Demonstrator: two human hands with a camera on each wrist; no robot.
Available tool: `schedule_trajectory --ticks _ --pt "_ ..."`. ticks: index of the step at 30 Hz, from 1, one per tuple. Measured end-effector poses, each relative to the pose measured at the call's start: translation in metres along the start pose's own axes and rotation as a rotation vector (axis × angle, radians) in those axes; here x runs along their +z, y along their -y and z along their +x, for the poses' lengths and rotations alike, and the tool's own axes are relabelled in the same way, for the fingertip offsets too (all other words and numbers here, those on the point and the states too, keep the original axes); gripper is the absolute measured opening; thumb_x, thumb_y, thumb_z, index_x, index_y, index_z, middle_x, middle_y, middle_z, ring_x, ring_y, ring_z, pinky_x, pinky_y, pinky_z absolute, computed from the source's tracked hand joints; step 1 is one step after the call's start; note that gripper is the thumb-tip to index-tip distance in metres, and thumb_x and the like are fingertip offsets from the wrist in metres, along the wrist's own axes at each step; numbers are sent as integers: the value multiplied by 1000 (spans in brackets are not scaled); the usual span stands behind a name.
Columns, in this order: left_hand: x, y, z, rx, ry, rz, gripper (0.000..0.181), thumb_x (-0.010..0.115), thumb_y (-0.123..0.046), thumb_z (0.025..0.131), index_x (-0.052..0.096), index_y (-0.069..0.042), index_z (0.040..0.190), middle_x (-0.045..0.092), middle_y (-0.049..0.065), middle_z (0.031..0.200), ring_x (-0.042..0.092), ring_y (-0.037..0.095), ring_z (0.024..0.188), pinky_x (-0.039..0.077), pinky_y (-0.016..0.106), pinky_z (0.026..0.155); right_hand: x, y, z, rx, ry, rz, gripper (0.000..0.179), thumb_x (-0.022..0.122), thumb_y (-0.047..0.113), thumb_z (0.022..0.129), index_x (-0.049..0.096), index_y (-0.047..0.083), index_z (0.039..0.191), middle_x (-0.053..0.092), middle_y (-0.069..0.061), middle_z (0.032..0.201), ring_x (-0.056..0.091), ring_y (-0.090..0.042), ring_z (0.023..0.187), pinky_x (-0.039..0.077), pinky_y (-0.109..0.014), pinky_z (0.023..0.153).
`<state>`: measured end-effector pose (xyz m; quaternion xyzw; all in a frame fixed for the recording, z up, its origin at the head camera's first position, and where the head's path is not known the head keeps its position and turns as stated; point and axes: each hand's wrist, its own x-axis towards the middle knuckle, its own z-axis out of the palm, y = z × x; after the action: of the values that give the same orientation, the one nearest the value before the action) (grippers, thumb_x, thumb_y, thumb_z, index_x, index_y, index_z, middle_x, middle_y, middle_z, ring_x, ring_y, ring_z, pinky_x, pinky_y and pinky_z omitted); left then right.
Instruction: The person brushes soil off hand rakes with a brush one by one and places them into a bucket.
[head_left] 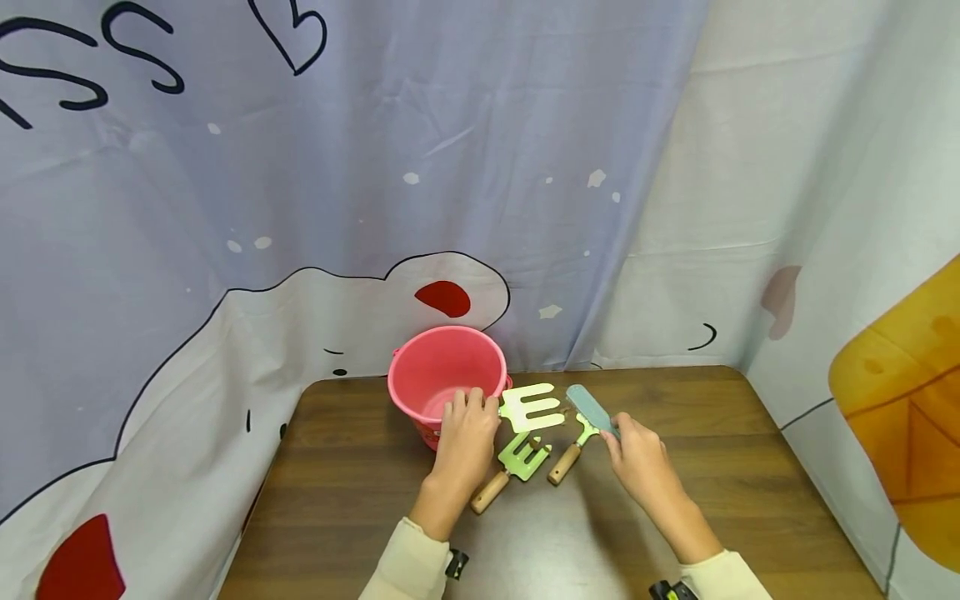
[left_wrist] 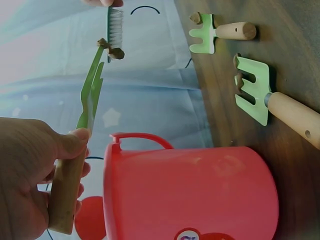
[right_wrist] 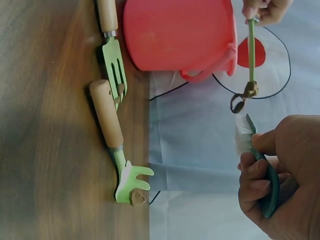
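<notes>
My left hand [head_left: 465, 442] grips the wooden handle [left_wrist: 67, 195] of a light green garden hand fork [head_left: 528, 410]. The fork is held above the table, beside the pink bucket's rim. Brown clumps [left_wrist: 116, 53] cling to its tine tips. In my right hand [head_left: 647, 467] is a teal brush [head_left: 590, 408] with white bristles [right_wrist: 244, 134]; its head is close to the fork's tips. Whether bristles touch the clumps, I cannot tell. Below lie a second green hand fork [head_left: 522, 458] and a small green hand rake [right_wrist: 131, 181], both wooden-handled, with brown bits on their tines.
The pink bucket [left_wrist: 190, 190] stands upright at the table's back left, its handle [left_wrist: 142, 137] hanging at the side. Behind the wooden table [head_left: 360, 500] hangs a printed curtain [head_left: 360, 167], which also runs along the right side.
</notes>
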<state>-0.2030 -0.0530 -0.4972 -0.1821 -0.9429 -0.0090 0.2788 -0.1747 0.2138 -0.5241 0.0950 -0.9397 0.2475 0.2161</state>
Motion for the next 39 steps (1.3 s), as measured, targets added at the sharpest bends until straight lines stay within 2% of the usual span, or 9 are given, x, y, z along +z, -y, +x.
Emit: schedule_trajectory --ticks 5,9,15,21,25,33,39 --pt "1 0 0 14 -22 9 20 81 -21 86 68 -9 95 60 8 89 54 27 83 40 35 65 -5 0 1 9 -3 22 18 74 4 92 64 -8 101 72 -21 88 71 -32 74 56 -45 61" --pt "4 0 -1 20 -46 23 15 78 -19 87 67 -10 91 59 7 87 53 26 80 37 34 64 -8 10 1 -2 -4 53 17 74 6 92 65 -5 102 73 -20 91 72 -31 79 57 -46 65" --pt "7 -2 -3 16 -65 21 13 75 -19 89 66 -10 89 58 8 85 52 27 76 35 34 62 -5 37 -4 -42 28 88 17 77 6 90 66 -1 101 69 -9 81 57 -13 66 50 -30 56" --pt "8 -6 -3 3 -42 9 6 66 -15 93 66 -10 90 59 9 86 53 28 78 39 36 64 6 56 -10 -60 78 118 16 77 6 90 65 1 99 65 -3 76 53 -10 64 46 -24 54" --pt "8 -7 -4 3 -37 13 8 67 -17 93 66 -10 91 59 9 86 52 27 77 38 35 64 10 54 -11 -74 69 112 16 78 4 88 64 1 96 67 -5 76 55 -10 64 47 -24 53" --pt "7 -5 -6 1 -9 23 12 74 -19 90 66 -10 90 59 8 88 51 26 77 36 34 63 10 38 -8 -64 21 58 17 80 4 86 64 0 94 66 -9 75 57 -15 63 49 -33 53" --pt "9 -3 -6 8 -30 14 6 71 -11 88 65 -9 88 60 8 87 51 26 76 35 34 62 9 25 -10 -39 9 43 16 79 3 87 64 -1 93 68 -13 78 59 -18 64 50 -34 53"
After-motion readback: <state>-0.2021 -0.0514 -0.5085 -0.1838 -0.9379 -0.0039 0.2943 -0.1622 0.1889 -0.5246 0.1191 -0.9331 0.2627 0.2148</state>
